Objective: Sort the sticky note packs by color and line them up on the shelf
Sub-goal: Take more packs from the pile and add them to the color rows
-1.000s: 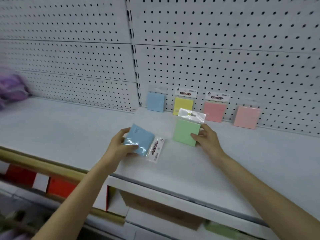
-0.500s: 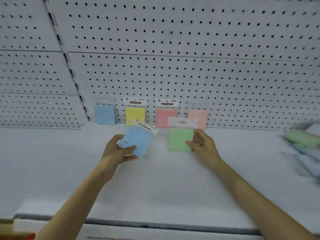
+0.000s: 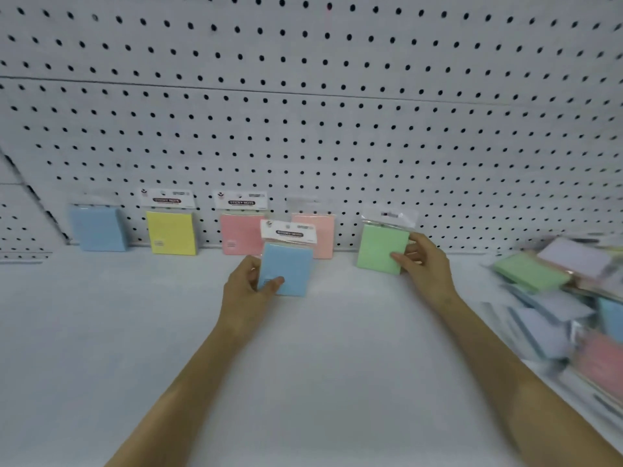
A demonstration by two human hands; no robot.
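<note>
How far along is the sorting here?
Done: a blue pack, yellow pack, pink pack and paler pink pack lean in a row against the pegboard. In hand: the right hand holds a green pack upright at the row's right end; the left hand grips a second blue pack in front of the row. Left: a jumbled pile of packs at the shelf's right.

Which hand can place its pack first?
Probably right. The right hand holds the green pack at the row's open end, beside the light pink pack. The left hand holds its blue pack far from the shelved blue pack.
</note>
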